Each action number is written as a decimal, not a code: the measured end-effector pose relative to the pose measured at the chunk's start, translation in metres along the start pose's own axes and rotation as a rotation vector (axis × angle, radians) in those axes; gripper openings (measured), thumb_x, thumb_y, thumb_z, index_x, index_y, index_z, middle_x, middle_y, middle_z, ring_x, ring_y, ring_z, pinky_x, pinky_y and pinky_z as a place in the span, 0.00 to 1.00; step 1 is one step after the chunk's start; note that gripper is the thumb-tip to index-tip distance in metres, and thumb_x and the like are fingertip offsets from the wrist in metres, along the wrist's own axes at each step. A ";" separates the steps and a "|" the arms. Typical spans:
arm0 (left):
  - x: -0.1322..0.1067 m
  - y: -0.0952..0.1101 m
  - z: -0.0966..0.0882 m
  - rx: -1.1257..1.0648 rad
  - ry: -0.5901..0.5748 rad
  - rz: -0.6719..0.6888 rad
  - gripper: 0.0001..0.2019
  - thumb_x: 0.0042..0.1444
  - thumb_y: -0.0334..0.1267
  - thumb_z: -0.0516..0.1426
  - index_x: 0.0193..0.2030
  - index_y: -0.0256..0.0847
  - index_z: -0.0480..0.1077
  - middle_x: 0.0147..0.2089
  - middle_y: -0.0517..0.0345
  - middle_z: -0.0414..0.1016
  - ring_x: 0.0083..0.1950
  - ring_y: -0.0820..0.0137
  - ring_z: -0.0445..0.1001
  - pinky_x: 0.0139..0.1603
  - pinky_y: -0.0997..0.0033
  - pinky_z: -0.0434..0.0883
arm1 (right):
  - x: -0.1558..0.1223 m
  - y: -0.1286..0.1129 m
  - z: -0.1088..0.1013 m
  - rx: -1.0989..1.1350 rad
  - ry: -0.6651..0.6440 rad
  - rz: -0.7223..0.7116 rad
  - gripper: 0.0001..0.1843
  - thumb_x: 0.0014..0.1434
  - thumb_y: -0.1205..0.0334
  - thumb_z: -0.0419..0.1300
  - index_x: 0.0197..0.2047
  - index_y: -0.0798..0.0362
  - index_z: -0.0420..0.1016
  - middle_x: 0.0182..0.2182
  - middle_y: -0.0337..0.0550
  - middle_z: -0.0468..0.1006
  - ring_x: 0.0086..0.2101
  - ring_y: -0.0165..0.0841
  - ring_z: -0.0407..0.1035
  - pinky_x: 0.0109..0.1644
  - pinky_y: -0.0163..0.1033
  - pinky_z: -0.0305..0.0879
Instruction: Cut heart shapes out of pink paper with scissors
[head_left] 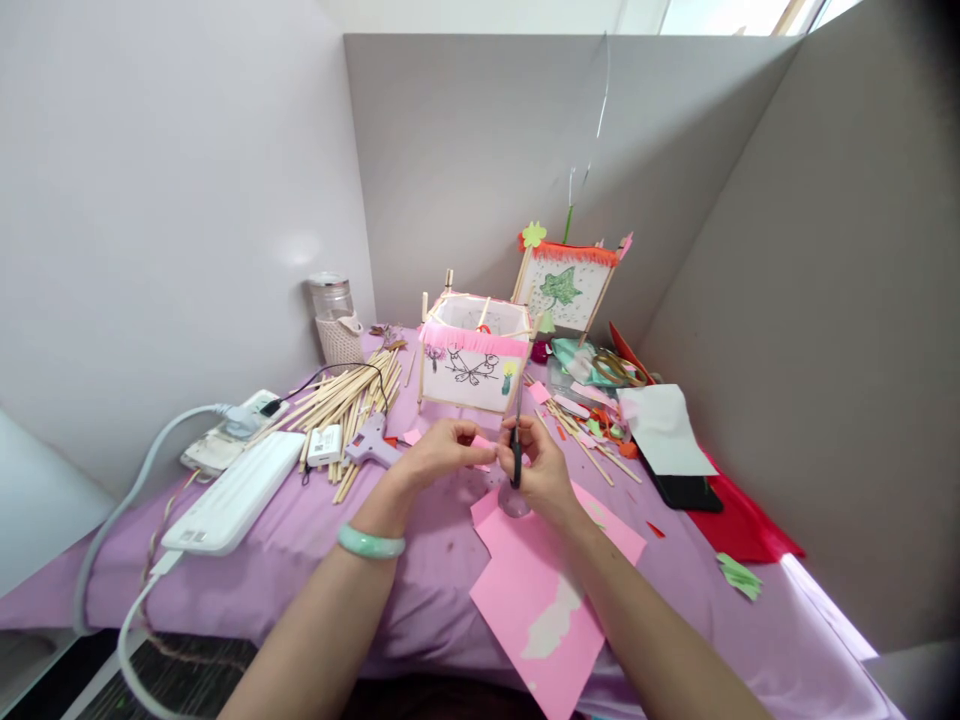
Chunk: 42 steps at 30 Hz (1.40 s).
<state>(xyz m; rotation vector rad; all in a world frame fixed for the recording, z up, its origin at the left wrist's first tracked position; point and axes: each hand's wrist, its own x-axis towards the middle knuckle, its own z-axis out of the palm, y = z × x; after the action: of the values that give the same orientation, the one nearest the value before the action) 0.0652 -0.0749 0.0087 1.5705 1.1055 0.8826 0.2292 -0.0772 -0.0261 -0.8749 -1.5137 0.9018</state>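
My right hand (541,474) grips a pair of scissors (516,452) by the black handles, with the blades pointing up and away from me. Facing it, my left hand (442,452) pinches a small piece of pink paper (482,454), partly hidden by the fingers. The fingertips of both hands nearly meet. Just beyond them stands a lantern (474,378) with a stick frame, drawn white panels and a pink fringe along its top edge. Under my right wrist lies a cut sheet of pink paper (536,610).
Wooden sticks (349,395), a purple glue gun (373,443) and a white power bank (234,492) with cables lie left. A second lantern (566,285) stands behind. Paper scraps (600,415), a brown tape roll (619,367) and a black phone (686,492) are right. Grey partitions enclose the table.
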 end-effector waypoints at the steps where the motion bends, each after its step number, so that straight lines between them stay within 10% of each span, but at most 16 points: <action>1: 0.000 0.000 0.001 -0.043 0.019 -0.011 0.07 0.44 0.38 0.63 0.27 0.36 0.73 0.22 0.62 0.66 0.25 0.75 0.63 0.25 0.74 0.59 | 0.000 0.000 0.000 0.019 0.010 0.005 0.17 0.50 0.63 0.62 0.44 0.50 0.66 0.30 0.35 0.70 0.30 0.29 0.64 0.37 0.36 0.61; 13: 0.007 -0.009 0.006 -0.366 0.049 0.002 0.10 0.43 0.37 0.65 0.30 0.33 0.74 0.29 0.57 0.72 0.30 0.73 0.71 0.36 0.69 0.68 | 0.001 -0.009 0.008 0.134 0.097 0.078 0.18 0.46 0.58 0.65 0.40 0.50 0.65 0.29 0.34 0.67 0.27 0.26 0.61 0.30 0.33 0.58; 42: 0.010 -0.012 0.007 -0.528 0.006 -0.130 0.16 0.42 0.44 0.67 0.27 0.34 0.69 0.23 0.61 0.68 0.21 0.79 0.66 0.28 0.72 0.70 | 0.002 -0.014 0.007 0.268 0.115 0.207 0.20 0.43 0.57 0.65 0.39 0.49 0.65 0.26 0.33 0.69 0.26 0.28 0.67 0.30 0.34 0.65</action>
<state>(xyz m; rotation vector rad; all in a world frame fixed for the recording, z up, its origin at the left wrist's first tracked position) 0.0716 -0.0665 -0.0047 1.0504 0.8739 0.9925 0.2212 -0.0822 -0.0133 -0.8797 -1.1859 1.1551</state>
